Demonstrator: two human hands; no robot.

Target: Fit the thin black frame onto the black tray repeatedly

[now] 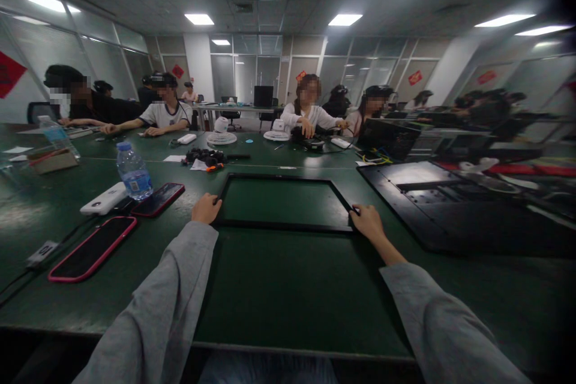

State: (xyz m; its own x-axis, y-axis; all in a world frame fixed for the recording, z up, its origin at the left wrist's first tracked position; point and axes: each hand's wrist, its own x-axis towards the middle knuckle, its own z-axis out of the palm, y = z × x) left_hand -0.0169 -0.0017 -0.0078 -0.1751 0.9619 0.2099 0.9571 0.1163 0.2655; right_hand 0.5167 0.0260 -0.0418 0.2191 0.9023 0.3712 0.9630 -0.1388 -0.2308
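Note:
A thin black rectangular frame (288, 227), open in the middle so the green table shows through, is in front of me at the table's centre. My left hand (206, 209) grips its left side, fingers curled round the edge. On the opposite side my right hand (368, 221) is closed on the right edge near the front corner. Whether the frame lies flat on the table or is raised slightly I cannot tell. Grey sleeves cover both my forearms.
Left of me are a pink-edged phone (92, 249), another phone (158, 200), a white power bank (105, 198) and a water bottle (135, 173). A large black panel (432, 204) lies to the right. Black gear (204, 158) and white fans (221, 138) sit farther back. Several people work across the table.

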